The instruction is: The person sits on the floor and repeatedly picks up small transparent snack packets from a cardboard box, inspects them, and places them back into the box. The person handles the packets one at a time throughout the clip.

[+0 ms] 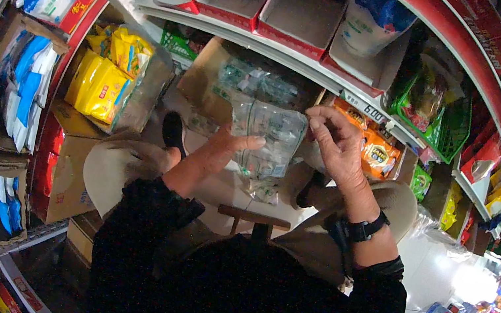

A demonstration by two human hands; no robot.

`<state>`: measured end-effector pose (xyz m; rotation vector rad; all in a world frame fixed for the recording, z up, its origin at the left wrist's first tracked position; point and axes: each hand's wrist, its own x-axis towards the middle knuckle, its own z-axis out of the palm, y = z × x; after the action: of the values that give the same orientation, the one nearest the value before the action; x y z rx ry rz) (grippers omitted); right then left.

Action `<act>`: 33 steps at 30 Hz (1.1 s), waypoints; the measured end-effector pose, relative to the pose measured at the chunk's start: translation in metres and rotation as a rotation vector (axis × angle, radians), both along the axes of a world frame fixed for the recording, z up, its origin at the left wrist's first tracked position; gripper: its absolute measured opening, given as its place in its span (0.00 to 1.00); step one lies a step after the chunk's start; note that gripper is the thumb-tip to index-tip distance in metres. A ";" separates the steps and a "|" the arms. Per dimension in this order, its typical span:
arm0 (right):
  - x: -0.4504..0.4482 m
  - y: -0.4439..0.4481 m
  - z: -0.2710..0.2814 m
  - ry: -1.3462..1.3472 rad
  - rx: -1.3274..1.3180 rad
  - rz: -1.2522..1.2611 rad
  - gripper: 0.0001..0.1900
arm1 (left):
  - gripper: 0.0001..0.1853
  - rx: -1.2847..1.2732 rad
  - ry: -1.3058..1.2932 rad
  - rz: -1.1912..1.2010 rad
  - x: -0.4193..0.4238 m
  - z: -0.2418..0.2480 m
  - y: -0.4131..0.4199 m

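Note:
My left hand (226, 150) holds a clear plastic packet with green print (267, 134) at its left side, the thumb lying across its front. Its contents are hard to make out. My right hand (338, 142) is raised at the packet's upper right corner, with thumb and forefinger pinched close together; whether they grip the edge, I cannot tell. Behind the packet, an open cardboard box (202, 75) on its low shelf holds more clear packets (264, 81). Below the held packet lies a small clear packet with green print (264, 192).
A metal shelf edge (250, 46) with a price tag crosses above my hands. Orange packets (379, 154) stand to the right, yellow bags (99, 87) to the left above a cardboard carton (77, 171). A green basket (454, 127) is at upper right. My knees flank a small wooden stool (255, 217).

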<state>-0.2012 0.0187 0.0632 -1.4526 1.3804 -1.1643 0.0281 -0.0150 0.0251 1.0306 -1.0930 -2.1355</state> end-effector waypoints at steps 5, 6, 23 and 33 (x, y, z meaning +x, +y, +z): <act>0.000 -0.002 0.001 0.083 -0.031 0.036 0.08 | 0.30 -0.050 -0.111 -0.005 0.004 0.007 -0.003; -0.001 -0.002 0.001 0.092 -0.023 0.040 0.09 | 0.29 -0.057 -0.128 -0.007 0.005 0.009 -0.003; 0.004 -0.002 -0.019 0.065 0.039 0.020 0.05 | 0.24 -0.092 -0.092 -0.038 0.000 0.010 0.000; 0.001 -0.003 -0.019 0.030 0.027 0.007 0.06 | 0.19 -0.069 -0.076 0.056 -0.002 0.013 0.003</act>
<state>-0.2000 0.0156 0.0443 -1.4602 1.4052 -1.1200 0.0261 -0.0125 0.0380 1.1053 -1.1522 -2.0150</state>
